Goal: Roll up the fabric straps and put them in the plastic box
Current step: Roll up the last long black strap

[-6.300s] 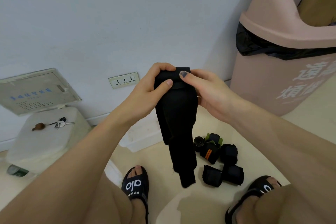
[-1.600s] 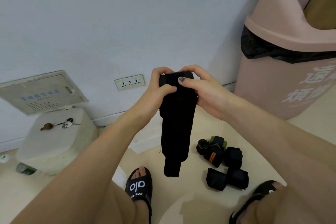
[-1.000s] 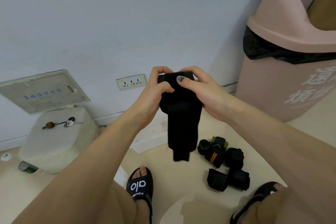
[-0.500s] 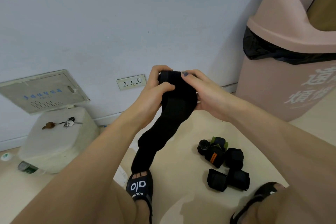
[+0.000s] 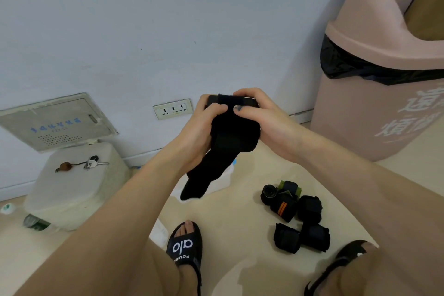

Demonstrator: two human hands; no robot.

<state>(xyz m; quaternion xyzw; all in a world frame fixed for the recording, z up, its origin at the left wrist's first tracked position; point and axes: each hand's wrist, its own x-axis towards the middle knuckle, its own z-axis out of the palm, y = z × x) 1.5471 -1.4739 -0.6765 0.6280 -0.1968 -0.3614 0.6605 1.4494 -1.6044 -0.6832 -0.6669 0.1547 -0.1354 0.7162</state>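
Observation:
I hold a black fabric strap (image 5: 225,144) at chest height in front of the wall. My left hand (image 5: 199,132) and my right hand (image 5: 266,125) both grip its rolled upper end, thumbs on top. The loose tail hangs down and to the left, ending above the floor. Several rolled straps (image 5: 298,218) lie in a heap on the floor to the lower right, one with orange stripes. A white plastic box (image 5: 72,187) stands on the floor at the left with its lid on.
Keys (image 5: 92,164) lie on the box lid. A large pink bin (image 5: 384,84) with a black liner stands at the right. A wall socket (image 5: 173,109) and a grey panel (image 5: 55,122) are on the wall. My sandalled feet (image 5: 185,247) are below.
The hanging tail has become shorter as more strap is wound into the roll between my hands. It swung from straight down to the left.

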